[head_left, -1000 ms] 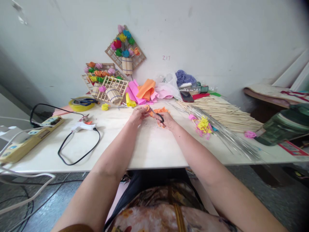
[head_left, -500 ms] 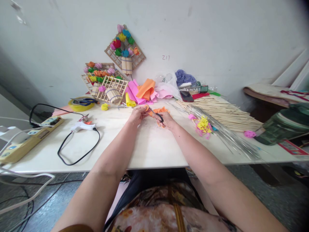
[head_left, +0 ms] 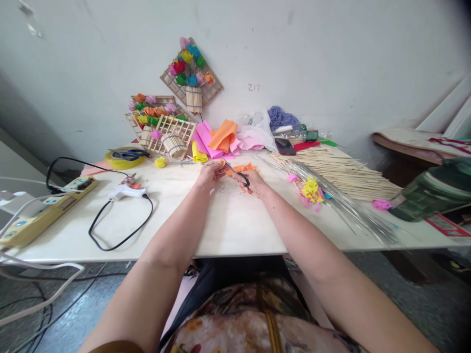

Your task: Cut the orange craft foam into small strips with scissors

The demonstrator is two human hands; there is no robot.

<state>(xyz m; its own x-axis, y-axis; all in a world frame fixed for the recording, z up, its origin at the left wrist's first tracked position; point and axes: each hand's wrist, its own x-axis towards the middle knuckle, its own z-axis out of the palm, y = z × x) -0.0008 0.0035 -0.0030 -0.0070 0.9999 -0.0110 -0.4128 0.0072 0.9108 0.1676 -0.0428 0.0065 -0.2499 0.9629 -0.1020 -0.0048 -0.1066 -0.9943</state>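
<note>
Over the middle of the white table, my left hand (head_left: 211, 175) is closed on a small piece of orange crepe paper (head_left: 222, 164). My right hand (head_left: 254, 183) is closed around the black handles of a pair of scissors (head_left: 243, 179). Their blades point up and left, against the orange paper by my left fingers; how far they are parted is too small to tell. Orange scraps (head_left: 247, 167) lie on the table just behind and under my right hand.
Crepe paper rolls (head_left: 223, 136) and stick lattices with paper flowers (head_left: 172, 135) stand at the back. At left are a glue gun (head_left: 127, 192) and a power strip (head_left: 47, 211). Thin sticks (head_left: 338, 171), wires (head_left: 353, 211) and a green bottle (head_left: 434, 189) lie to the right.
The whole view has shifted very slightly. My hands, the scissors and the orange paper keep nearly the same position.
</note>
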